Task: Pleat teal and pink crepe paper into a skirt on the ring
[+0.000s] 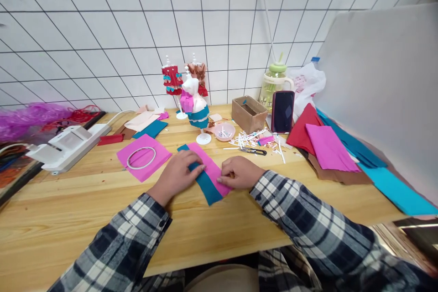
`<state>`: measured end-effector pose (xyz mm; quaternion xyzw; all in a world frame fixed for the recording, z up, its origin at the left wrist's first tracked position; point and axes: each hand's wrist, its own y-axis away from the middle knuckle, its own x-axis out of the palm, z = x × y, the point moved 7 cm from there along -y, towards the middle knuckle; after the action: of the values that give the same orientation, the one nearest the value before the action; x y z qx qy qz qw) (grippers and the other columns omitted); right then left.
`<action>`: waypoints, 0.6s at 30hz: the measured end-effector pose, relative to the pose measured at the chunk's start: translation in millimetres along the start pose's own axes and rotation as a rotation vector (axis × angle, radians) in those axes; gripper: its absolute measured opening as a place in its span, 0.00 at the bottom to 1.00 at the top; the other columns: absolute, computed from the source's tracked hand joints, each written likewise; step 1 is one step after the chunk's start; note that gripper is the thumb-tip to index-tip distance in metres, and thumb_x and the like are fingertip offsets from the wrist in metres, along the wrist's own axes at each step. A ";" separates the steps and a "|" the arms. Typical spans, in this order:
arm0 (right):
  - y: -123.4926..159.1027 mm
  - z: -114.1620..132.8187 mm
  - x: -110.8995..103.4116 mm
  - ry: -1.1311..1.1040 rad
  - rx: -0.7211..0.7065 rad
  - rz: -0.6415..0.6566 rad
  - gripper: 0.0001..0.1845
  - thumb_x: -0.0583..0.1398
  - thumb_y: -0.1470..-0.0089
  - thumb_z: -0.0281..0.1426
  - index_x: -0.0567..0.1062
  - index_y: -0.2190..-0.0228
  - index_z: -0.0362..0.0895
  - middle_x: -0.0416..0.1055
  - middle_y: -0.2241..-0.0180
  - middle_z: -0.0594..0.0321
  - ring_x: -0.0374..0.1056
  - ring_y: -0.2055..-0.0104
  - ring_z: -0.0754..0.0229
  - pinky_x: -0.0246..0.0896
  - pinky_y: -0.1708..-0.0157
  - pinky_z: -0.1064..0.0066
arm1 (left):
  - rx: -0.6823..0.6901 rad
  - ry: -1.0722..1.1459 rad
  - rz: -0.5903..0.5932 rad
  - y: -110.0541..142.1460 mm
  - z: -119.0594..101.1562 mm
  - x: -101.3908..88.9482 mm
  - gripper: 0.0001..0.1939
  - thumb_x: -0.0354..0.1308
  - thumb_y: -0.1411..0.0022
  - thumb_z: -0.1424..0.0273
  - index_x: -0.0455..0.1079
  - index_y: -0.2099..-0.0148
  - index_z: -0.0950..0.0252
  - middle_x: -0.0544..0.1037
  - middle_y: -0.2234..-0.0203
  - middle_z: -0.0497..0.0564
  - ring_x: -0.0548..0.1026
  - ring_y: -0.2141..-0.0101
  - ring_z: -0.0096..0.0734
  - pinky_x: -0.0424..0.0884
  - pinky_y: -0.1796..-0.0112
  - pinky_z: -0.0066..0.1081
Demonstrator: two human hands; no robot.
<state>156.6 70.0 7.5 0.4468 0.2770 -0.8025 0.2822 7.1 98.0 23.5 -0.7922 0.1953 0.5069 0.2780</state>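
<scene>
A pink strip [209, 169] of paper or thin cloth lies over a teal strip [209, 190], which shows along its left and lower edge. My left hand [178, 172] rests flat on the strips' left side, thumb stretched over the teal part. At the right edge, my right hand [240, 172] is closed, thumb and finger pinching the pink strip near its lower end. Just behind stands a small white dress form [195, 96] with a pink piece and teal bands on it. To the left, a silver ring [141, 158] lies on a pink square [145, 174].
Thread snips [253, 151] and white paper scraps [246, 139] lie near a pink dish [225, 132]. Behind are a cardboard box [249, 116], a phone [283, 112] and a bottle [276, 80]. Coloured sheets [331, 150] are stacked at right; a power strip [71, 148] is at left.
</scene>
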 end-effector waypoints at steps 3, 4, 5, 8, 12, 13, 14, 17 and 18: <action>-1.8 5.0 -5.8 -0.088 -0.037 -0.100 0.11 0.58 0.41 0.34 0.78 0.69 0.42 0.74 0.71 0.62 0.66 0.68 0.62 0.57 0.64 0.71 | -0.106 -0.107 0.013 0.3 15.2 1.3 0.19 0.55 0.39 0.53 0.74 0.56 0.61 0.76 0.60 0.55 0.73 0.58 0.44 0.67 0.55 0.42; -2.2 7.3 -7.1 -0.084 -0.057 -0.136 0.09 0.60 0.43 0.33 0.78 0.64 0.43 0.76 0.66 0.61 0.68 0.63 0.60 0.58 0.60 0.69 | -0.090 -0.112 0.050 0.5 15.1 4.0 0.20 0.56 0.41 0.53 0.73 0.53 0.60 0.76 0.58 0.56 0.73 0.56 0.44 0.67 0.54 0.42; -2.4 9.4 -6.8 -0.067 -0.075 -0.151 0.11 0.61 0.45 0.31 0.77 0.60 0.44 0.76 0.61 0.59 0.68 0.58 0.59 0.58 0.55 0.67 | -0.050 -0.094 0.088 0.9 11.5 7.0 0.21 0.57 0.41 0.53 0.73 0.51 0.60 0.75 0.55 0.56 0.73 0.54 0.45 0.67 0.52 0.42; -3.1 9.5 1.7 -0.018 -0.057 -0.073 0.11 0.61 0.46 0.30 0.78 0.60 0.45 0.77 0.61 0.60 0.69 0.58 0.58 0.58 0.55 0.67 | 0.122 0.042 0.196 4.1 -12.7 14.2 0.17 0.58 0.40 0.56 0.73 0.51 0.56 0.75 0.50 0.53 0.71 0.50 0.41 0.64 0.48 0.40; -1.5 -11.6 -4.9 0.036 0.162 -0.133 0.09 0.58 0.42 0.31 0.79 0.67 0.45 0.76 0.68 0.62 0.69 0.64 0.61 0.58 0.61 0.70 | 0.180 0.198 0.281 8.8 -36.2 19.8 0.12 0.56 0.37 0.59 0.75 0.57 0.56 0.80 0.61 0.48 0.76 0.58 0.34 0.65 0.49 0.37; -0.2 -19.5 -8.9 0.066 0.239 -0.171 0.08 0.58 0.42 0.31 0.78 0.67 0.45 0.76 0.67 0.61 0.68 0.63 0.60 0.57 0.61 0.70 | 0.171 0.217 0.271 8.3 -36.7 20.2 0.11 0.55 0.37 0.59 0.75 0.57 0.57 0.80 0.62 0.48 0.76 0.60 0.34 0.66 0.51 0.36; 1.0 -27.2 -10.9 0.095 0.311 -0.183 0.07 0.58 0.43 0.31 0.78 0.67 0.45 0.75 0.68 0.61 0.68 0.63 0.60 0.56 0.62 0.70 | 0.145 0.221 0.236 6.4 -33.8 19.7 0.12 0.54 0.36 0.59 0.75 0.58 0.57 0.80 0.63 0.49 0.76 0.60 0.34 0.68 0.53 0.35; 3.4 -43.2 -11.3 0.130 0.439 -0.179 0.07 0.63 0.46 0.35 0.76 0.66 0.45 0.73 0.69 0.63 0.66 0.65 0.60 0.55 0.65 0.70 | -0.029 0.170 0.044 -6.5 -7.3 13.3 0.16 0.50 0.35 0.57 0.75 0.58 0.60 0.80 0.61 0.52 0.75 0.59 0.37 0.69 0.55 0.36; 3.4 -45.5 -11.0 0.125 0.448 -0.185 0.09 0.64 0.47 0.36 0.75 0.64 0.45 0.72 0.69 0.64 0.66 0.65 0.60 0.55 0.65 0.70 | -0.094 0.148 -0.008 -12.0 3.5 11.6 0.18 0.50 0.35 0.56 0.75 0.58 0.61 0.79 0.60 0.53 0.75 0.58 0.38 0.69 0.54 0.37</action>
<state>189.3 101.7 -4.0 0.5197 0.1487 -0.8371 0.0836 16.5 109.2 14.7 -0.8405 0.1880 0.4543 0.2275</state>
